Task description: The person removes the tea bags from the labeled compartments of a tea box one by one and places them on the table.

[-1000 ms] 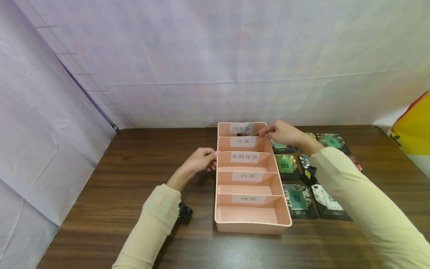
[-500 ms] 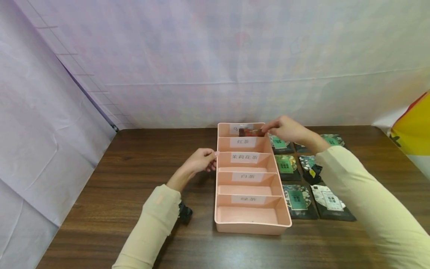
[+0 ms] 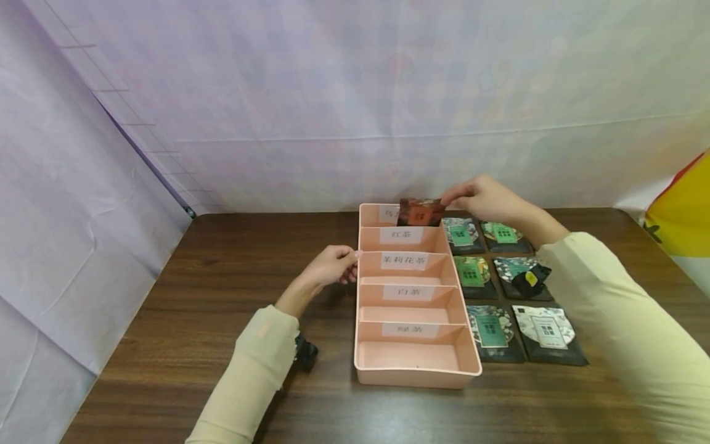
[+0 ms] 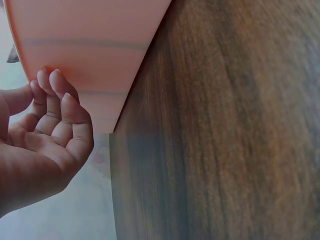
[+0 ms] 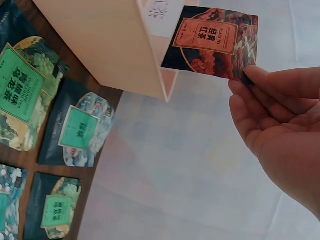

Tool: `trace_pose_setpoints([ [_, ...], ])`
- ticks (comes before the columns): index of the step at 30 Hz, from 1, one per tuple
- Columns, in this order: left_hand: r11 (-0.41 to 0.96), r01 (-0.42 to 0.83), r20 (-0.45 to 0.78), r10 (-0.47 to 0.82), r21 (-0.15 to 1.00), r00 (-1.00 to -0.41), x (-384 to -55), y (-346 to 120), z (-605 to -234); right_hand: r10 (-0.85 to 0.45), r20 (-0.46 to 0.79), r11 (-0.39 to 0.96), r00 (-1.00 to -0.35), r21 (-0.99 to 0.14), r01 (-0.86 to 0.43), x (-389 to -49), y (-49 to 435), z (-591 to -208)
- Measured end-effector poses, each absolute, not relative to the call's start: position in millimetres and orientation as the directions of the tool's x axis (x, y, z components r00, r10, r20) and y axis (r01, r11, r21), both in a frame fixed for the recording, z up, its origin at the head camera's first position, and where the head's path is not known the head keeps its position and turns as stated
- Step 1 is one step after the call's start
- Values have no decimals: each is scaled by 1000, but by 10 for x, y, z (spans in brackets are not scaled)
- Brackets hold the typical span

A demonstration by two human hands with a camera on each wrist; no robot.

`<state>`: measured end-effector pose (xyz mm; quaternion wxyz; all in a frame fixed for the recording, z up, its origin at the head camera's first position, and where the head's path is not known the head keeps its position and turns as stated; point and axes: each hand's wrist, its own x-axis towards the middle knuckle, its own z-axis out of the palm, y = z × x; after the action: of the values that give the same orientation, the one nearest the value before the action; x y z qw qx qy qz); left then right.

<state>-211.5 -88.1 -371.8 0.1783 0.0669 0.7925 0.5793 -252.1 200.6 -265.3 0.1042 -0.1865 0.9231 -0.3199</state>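
Note:
A red-and-black tea sachet (image 3: 420, 213), labelled "BLACK TEA", is pinched at one corner by my right hand (image 3: 488, 198). It is raised over the far compartment of a pink divided box (image 3: 416, 377), partly hiding that compartment's label. In the right wrist view the tea sachet (image 5: 212, 42) overlaps the box's end, with thumb and fingertips of the right hand (image 5: 285, 112) on its corner. My left hand (image 3: 330, 265) pinches the box's left rim near the middle. The left wrist view shows the left hand (image 4: 50, 125) with fingers bent against the outer wall of the box (image 4: 90, 30).
Several tea sachets lie in rows right of the box, such as a green-labelled one (image 3: 493, 333) and a white one (image 3: 549, 335). A small black item (image 3: 531, 280) appears over another sachet. Behind the table (image 3: 222, 296) hangs a pale curtain (image 3: 310, 105).
The right hand has lifted the tea sachet up and slightly right, out of the far compartment. The left hand and the box have stayed in place.

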Motion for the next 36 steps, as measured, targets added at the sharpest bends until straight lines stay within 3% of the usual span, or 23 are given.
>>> trace_pose_setpoints([
  [25,326,-86,-193,311,941,-931,-2106,-877,-3701,-395,0,770,-919,-545,-331,-2325,2415,-2401],
  [36,328,-87,-195,313,941,-929,-2105,-871,-3710,-308,-71,801,-949,-557,-219,-2185,2863,-2512],
])
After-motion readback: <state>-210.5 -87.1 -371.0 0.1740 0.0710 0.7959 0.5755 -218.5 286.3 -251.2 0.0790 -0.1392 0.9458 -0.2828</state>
